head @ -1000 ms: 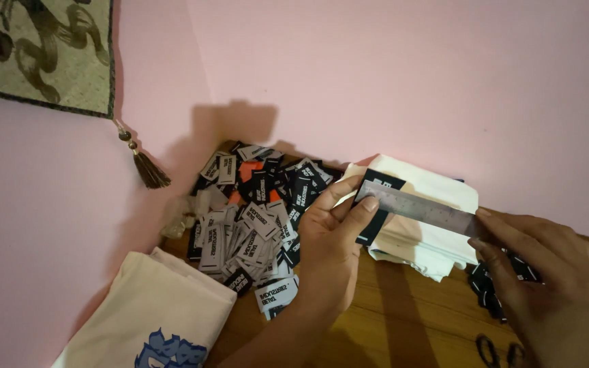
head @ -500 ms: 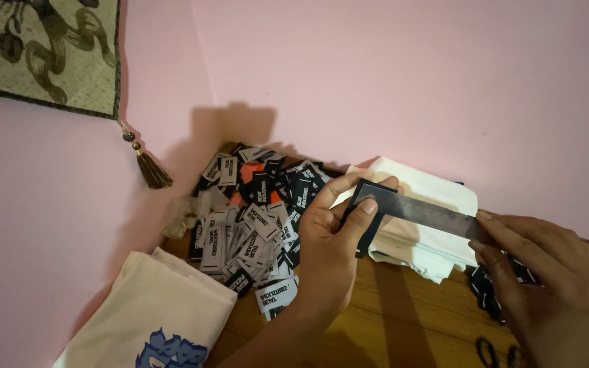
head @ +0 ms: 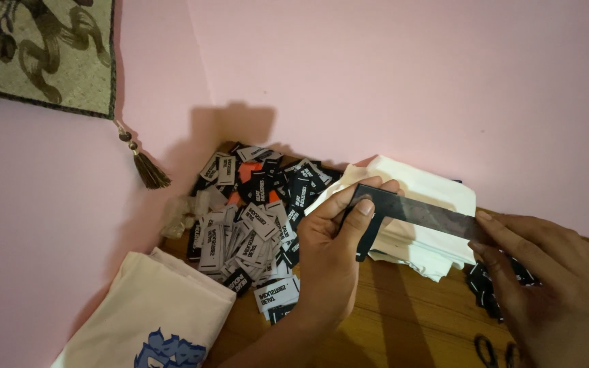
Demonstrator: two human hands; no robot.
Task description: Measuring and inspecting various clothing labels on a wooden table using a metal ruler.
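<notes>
Two hands share one long dark metal ruler [head: 438, 215] above the wooden desk [head: 410, 320]: the left hand [head: 335, 245] pinches its near end, the right hand [head: 547, 286] clasps the far part. Behind lie one stack of white folded cloth [head: 424, 187], a heap of black and white woven labels [head: 253, 218] and, nearer, one cream cloth bag [head: 144, 313].

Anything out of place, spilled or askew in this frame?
The woven labels lie in a loose, unsorted heap in the table corner, overlapping at all angles. The white folded cloths are stacked unevenly. Otherwise nothing odd: left hand and right hand hold a metal ruler.
</notes>
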